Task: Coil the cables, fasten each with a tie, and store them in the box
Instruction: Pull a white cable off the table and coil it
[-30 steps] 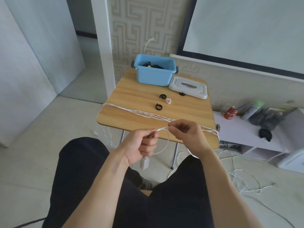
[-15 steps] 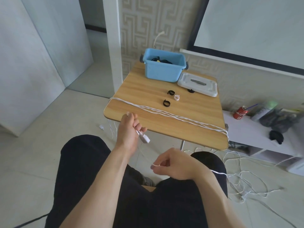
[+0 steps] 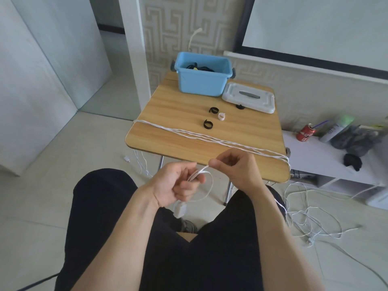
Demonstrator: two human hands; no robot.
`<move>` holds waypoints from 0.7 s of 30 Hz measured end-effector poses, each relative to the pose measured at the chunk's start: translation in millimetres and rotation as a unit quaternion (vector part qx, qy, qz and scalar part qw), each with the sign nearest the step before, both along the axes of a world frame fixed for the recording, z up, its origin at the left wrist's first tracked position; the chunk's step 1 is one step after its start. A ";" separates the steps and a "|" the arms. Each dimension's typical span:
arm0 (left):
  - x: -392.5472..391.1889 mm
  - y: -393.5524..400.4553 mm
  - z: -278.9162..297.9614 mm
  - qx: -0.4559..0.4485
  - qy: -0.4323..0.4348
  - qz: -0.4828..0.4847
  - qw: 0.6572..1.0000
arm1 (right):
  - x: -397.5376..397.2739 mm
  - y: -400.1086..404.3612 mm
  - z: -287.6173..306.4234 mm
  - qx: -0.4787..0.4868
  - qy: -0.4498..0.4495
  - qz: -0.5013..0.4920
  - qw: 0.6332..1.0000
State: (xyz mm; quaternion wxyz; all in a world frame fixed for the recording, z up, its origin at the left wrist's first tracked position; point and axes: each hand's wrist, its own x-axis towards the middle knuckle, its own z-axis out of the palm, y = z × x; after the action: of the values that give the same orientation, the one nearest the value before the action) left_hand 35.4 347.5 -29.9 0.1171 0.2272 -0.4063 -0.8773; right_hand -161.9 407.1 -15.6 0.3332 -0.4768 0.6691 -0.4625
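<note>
My left hand (image 3: pixel 178 183) grips a small coil of thin white cable (image 3: pixel 210 183) in front of the table's near edge; the cable's white plug (image 3: pixel 180 209) dangles below the hand. My right hand (image 3: pixel 235 166) pinches the same cable just right of the left hand. More white cables (image 3: pixel 210 138) lie stretched across the wooden table (image 3: pixel 168 114). Two black ties (image 3: pixel 208 124) (image 3: pixel 213 110) and a white tie (image 3: pixel 221 116) lie mid-table. The blue box (image 3: pixel 202 80) stands at the back with dark cables inside.
The box's white lid (image 3: pixel 249 97) lies to the right of the box, with a black tie (image 3: pixel 240 106) at its edge. Loose white cable (image 3: pixel 310 217) sprawls on the floor at right. A low shelf (image 3: pixel 336 162) holds a red can (image 3: pixel 305 132) and bottles.
My right hand rose from my lap up to my left hand, bringing the cable round into a loop. My left hand dropped slightly and the plug now hangs below it.
</note>
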 end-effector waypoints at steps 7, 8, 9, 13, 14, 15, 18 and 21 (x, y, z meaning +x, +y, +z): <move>-8.6 -3.5 4.2 0.175 0.149 0.264 0.937 | 29.5 14.9 -35.6 0.076 0.021 0.054 0.995; -8.8 -6.3 3.8 0.177 0.152 0.307 0.923 | 32.4 17.8 -37.8 0.092 0.034 0.065 0.993; -8.9 -8.7 2.7 0.160 0.136 0.344 0.915 | 34.1 20.8 -38.8 0.104 0.042 0.071 0.991; -4.5 -12.4 -3.1 0.064 0.051 0.452 0.888 | 31.9 30.7 -35.1 0.152 0.103 0.093 0.979; -3.8 -12.9 -3.9 0.049 0.039 0.470 0.880 | 29.9 32.8 -32.7 0.171 0.128 0.112 0.970; -2.9 -14.2 -5.4 0.038 0.027 0.484 0.874 | 28.9 34.3 -30.1 0.196 0.148 0.140 0.959; -6.0 -16.5 -10.9 0.001 -0.035 0.484 0.874 | 31.7 39.8 -18.1 0.254 0.178 0.227 0.923; -11.0 -8.7 -16.3 -0.100 -0.121 0.415 0.896 | 35.4 42.8 0.9 0.256 0.170 0.268 0.913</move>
State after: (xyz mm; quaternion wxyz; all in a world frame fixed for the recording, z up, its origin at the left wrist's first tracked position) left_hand 24.3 338.9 -46.2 0.4422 0.4669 -0.3719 -0.6694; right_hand -126.4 449.9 -14.7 0.4368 -0.6079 0.6582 -0.0802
